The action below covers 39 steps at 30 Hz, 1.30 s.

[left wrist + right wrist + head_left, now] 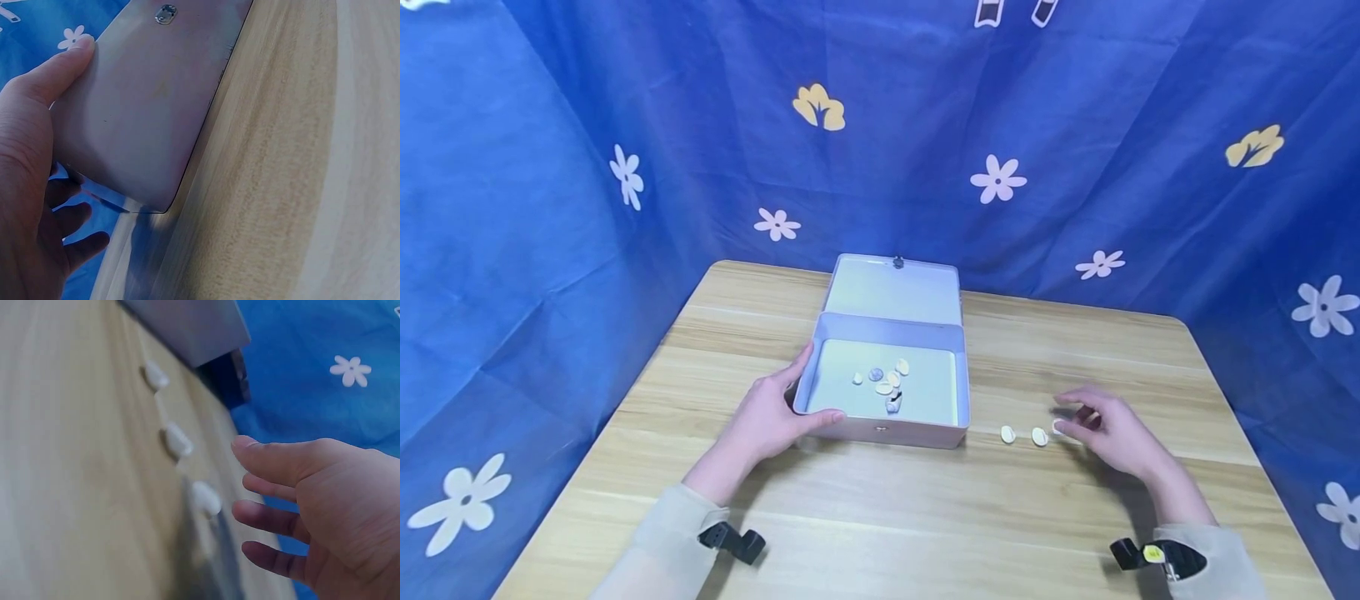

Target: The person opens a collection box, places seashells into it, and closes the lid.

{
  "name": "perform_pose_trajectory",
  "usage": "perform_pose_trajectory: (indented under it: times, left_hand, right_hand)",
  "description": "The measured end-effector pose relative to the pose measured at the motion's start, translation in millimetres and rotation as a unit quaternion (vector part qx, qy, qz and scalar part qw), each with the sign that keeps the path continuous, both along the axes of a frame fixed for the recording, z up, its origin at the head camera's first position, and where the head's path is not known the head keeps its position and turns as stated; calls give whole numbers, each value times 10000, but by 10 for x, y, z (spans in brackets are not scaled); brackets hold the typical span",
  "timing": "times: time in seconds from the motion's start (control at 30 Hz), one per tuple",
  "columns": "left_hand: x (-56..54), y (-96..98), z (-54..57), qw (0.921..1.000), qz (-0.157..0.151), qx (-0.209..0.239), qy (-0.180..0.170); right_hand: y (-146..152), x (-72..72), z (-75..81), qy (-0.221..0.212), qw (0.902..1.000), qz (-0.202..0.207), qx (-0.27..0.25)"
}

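A pale lilac metal box (882,430) stands on the table with its lid (895,287) folded back. My left hand (775,414) holds its near left corner, thumb over the front rim and forefinger along the left side; the lower fingers stick out loose in the left wrist view. Inside lie several small white shells (902,367), a bluish round piece (876,375) and a larger piece with a dark mark (892,404). Right of the box, three white shells (178,440) form a row on the wood. My right hand (1108,433) hovers beside the rightmost shell (206,499), thumb and fingers apart, nothing gripped.
The wood-grain table (880,533) runs back to a blue cloth (910,167) printed with flowers, which also hangs at both sides. A small clasp (898,262) sits on the lid's far edge. Each wrist carries a black camera (741,546) on a strap.
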<state>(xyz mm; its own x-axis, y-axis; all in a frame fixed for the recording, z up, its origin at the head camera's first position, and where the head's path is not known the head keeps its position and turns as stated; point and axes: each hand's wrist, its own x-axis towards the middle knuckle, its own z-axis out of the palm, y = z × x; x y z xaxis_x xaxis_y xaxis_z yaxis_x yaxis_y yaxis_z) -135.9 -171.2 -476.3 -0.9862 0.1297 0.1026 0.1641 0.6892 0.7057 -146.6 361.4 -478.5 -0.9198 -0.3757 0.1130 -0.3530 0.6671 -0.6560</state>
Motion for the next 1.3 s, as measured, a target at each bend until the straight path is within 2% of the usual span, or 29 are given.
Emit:
perform_pose_trajectory:
  times: [0.17,0.33,0.7,1.07,1.3]
  left_hand:
    - [10,-2,0,10000,22,50,47]
    - [10,6,0,10000,-4,48,82]
    - [31,22,17,9999,-36,101,0]
    - [25,28,5,9999,-17,105,1]
    - [11,21,-7,10000,7,90,23]
  right_hand:
    - [66,37,-171,406,9991,99,-36]
    - [87,64,-260,655,9978,64,31]
    - [74,78,-332,574,9981,27,209]
    - [50,85,-278,288,9995,28,160]
    - [36,75,-289,330,9992,-13,231]
